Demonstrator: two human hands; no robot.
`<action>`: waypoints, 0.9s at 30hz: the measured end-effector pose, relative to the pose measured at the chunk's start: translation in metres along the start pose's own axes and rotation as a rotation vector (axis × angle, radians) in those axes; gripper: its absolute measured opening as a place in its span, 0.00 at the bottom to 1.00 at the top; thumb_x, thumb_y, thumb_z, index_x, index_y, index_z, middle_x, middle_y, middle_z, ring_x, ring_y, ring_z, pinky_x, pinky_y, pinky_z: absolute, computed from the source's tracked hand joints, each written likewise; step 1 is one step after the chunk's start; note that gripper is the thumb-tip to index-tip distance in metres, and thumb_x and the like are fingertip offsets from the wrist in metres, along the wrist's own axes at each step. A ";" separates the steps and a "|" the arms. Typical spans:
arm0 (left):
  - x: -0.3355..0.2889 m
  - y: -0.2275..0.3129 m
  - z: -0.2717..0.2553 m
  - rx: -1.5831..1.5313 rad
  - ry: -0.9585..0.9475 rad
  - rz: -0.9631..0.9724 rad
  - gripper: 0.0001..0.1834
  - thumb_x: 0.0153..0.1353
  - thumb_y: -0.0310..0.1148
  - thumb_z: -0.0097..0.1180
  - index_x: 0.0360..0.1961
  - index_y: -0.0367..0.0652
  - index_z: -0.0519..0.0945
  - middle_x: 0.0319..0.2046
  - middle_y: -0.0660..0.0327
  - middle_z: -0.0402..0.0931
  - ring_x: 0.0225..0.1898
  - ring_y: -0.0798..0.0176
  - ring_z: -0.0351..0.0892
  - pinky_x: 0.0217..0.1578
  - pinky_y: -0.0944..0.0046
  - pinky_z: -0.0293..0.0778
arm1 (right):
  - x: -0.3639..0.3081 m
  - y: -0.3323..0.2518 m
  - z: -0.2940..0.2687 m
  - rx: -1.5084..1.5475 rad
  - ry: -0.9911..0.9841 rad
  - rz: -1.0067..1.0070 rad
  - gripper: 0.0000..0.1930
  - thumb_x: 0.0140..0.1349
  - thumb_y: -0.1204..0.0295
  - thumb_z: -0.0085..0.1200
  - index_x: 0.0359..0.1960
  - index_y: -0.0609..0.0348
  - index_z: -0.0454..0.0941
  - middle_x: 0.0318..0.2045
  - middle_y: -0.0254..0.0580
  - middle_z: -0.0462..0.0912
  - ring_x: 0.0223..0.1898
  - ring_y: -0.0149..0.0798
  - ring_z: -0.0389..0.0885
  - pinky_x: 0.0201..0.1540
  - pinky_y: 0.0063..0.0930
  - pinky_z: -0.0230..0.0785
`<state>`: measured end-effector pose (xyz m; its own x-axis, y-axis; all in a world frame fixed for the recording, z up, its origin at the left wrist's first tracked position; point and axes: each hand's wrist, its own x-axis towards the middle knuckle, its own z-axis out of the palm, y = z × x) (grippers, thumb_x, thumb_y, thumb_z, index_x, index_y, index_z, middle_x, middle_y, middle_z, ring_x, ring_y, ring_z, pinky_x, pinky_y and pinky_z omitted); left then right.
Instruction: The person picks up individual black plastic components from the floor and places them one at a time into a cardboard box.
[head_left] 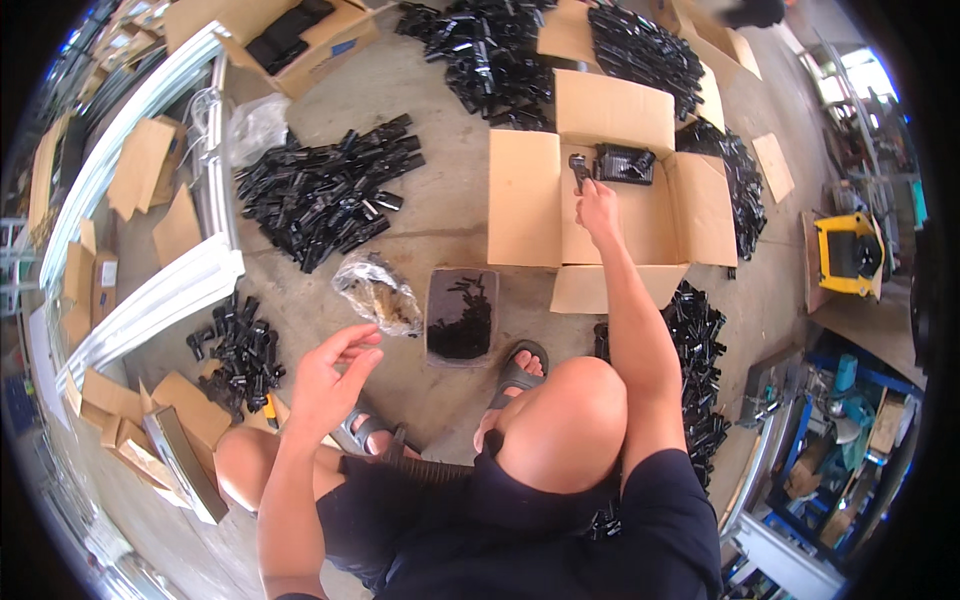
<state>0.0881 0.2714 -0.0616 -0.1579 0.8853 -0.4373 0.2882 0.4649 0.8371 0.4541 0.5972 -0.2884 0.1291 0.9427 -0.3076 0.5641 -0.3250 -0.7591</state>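
Floor piles (330,190): black parts are left outside.
Open carton (525,200): one black stack (626,165) is placed inside.
Left hand (335,380): fingers parted, nothing held.
Right hand (598,208): fingers closed, black part (578,165) held over carton, beside stack.

Black is what strikes me first: the small narrow held part (579,166), the heaped glossy pieces (330,190), and, near-black, the short-sleeved cloth shirt (560,555). The large open-flapped cardboard box (525,198) is plain tan. The rectangular plastic bin (441,286) looks dull grey, the strapped sandals (517,376) dark grey, the concrete floor (440,215) paler grey with darker blotches. One boxy frame (827,265) shows bright yellow around black.
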 end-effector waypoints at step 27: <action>-0.067 0.005 0.022 -1.208 0.101 0.339 0.11 0.74 0.33 0.55 0.51 0.41 0.83 0.47 0.62 0.85 0.48 0.66 0.84 0.52 0.59 0.80 | -0.397 -0.233 0.008 -0.057 -0.327 -1.165 0.20 0.70 0.77 0.50 0.64 0.59 0.74 0.36 0.48 0.84 0.29 0.47 0.84 0.31 0.37 0.76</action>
<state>0.1211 0.2147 -0.0350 -0.3322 0.9296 -0.1595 -0.7095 -0.1350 0.6916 0.2644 0.2980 0.0062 -0.6879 0.6014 0.4064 0.2409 0.7174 -0.6537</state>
